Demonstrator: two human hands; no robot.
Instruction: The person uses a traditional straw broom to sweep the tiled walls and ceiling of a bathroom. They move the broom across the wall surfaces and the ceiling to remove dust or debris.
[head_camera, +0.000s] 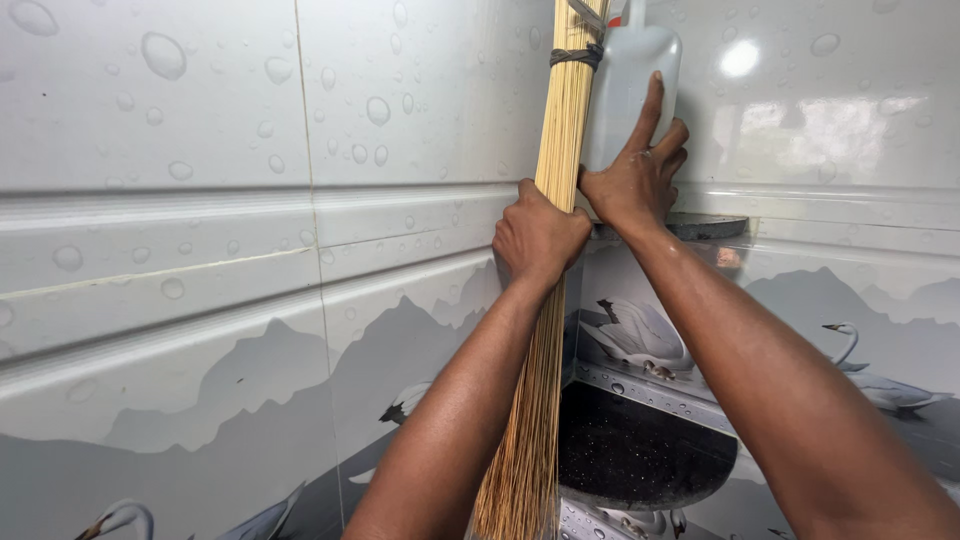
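Both hands up in a tiled corner, on a stick broom and a jug.

Nearest us, our left hand (538, 238) is wrapped tight round the bundled straw-coloured stick broom (556, 250), which stands upright in the corner, bristles fanning downward. Just beside it, our right hand (636, 172) presses mostly open against the translucent white plastic jug (634, 70), forefinger stretched up its side. The jug stands on the upper dark stone corner shelf (706, 226); a lower dark speckled corner shelf (640, 450) sits beneath. Behind, glossy grey wall tiles (200, 150) with printed droplets and swans.
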